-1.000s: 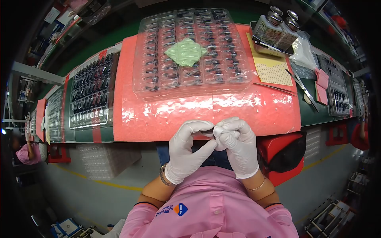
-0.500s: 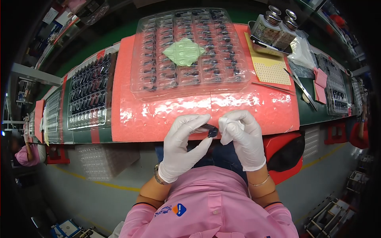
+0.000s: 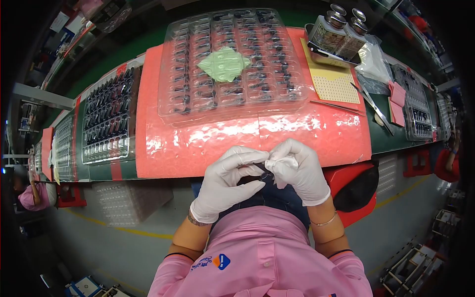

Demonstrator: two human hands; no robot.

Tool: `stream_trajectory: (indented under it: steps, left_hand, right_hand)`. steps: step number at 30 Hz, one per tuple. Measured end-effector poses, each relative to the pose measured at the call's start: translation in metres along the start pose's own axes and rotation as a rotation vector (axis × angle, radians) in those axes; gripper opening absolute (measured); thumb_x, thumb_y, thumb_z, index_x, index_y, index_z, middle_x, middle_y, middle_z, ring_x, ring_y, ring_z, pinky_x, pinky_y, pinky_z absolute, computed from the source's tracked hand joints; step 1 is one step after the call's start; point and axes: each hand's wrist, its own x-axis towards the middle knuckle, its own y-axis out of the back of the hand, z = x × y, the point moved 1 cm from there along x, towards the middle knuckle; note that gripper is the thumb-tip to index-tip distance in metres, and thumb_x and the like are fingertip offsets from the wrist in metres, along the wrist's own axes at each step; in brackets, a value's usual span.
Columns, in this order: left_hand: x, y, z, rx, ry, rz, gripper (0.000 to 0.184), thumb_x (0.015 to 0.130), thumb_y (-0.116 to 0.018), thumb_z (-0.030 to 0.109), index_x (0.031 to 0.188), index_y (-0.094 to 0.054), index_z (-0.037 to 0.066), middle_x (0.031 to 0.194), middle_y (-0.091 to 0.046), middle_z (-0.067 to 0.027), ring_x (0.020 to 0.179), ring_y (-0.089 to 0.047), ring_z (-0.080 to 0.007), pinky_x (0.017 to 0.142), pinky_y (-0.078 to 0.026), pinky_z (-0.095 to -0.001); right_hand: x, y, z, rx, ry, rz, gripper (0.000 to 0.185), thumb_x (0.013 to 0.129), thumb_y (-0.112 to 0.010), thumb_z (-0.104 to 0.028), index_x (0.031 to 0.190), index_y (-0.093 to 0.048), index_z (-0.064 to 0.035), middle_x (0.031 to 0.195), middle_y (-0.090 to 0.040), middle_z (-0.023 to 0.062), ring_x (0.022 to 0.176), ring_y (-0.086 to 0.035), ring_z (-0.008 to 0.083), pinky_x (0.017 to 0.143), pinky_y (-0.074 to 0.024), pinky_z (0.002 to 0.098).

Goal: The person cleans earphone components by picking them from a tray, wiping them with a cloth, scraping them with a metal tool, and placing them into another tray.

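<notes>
My left hand, in a white glove, is closed around a small dark plastic part just in front of the table edge. The fingers and the cloth hide most of that part. A crumpled white cloth is pinched in my right hand, also gloved, and it lies against the part. Beyond both hands, a clear plastic tray with rows of similar dark parts rests on a pink foam mat. A green piece of paper or cloth lies over its middle.
Tweezers, scissors and a yellow dotted sheet lie at the right. Two metal-topped bottles stand in a holder behind them. Another tray of dark parts is at left; a red stool is near my right arm.
My right hand has brought the cloth left onto the dark part, which was more exposed before. The left hand still holds the part. The whole view has shifted slightly.
</notes>
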Motion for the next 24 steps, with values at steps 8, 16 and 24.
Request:
stream_trajectory:
  steps: [8,16,24]
  left_hand:
    - [0.0,0.008,-0.012,-0.374,0.031,0.006,0.046,0.071,-0.062,-0.007,0.115,-0.049,-0.004,0.118,-0.045,-0.009,0.09,-0.049,-0.0109,0.081,-0.041,-0.0236]
    - [-0.003,0.005,-0.01,-0.218,-0.01,0.032,0.04,0.074,-0.061,-0.004,0.113,-0.051,-0.003,0.119,-0.044,-0.0104,0.1,-0.048,-0.0147,0.086,-0.041,-0.0262]
    - [-0.006,0.0,-0.01,0.056,-0.135,0.073,0.036,0.076,-0.059,-0.003,0.111,-0.051,-0.003,0.119,-0.044,-0.0125,0.106,-0.048,-0.0186,0.089,-0.042,-0.0294]
  right_hand:
    - [0.001,-0.007,0.009,0.293,0.005,-0.043,0.014,0.081,-0.056,-0.013,0.086,-0.05,-0.0022,0.073,-0.053,0.0041,0.059,-0.049,0.0081,0.059,-0.0421,0.0223]
    - [-0.002,-0.01,0.006,0.362,-0.005,-0.011,0.016,0.082,-0.055,-0.015,0.089,-0.05,-0.0016,0.076,-0.052,0.0052,0.067,-0.049,0.0102,0.064,-0.0415,0.0219]
    - [-0.004,-0.012,0.005,0.384,0.039,-0.007,0.016,0.082,-0.055,-0.013,0.091,-0.05,-0.0008,0.079,-0.053,0.0072,0.068,-0.05,0.0116,0.065,-0.0414,0.0219]
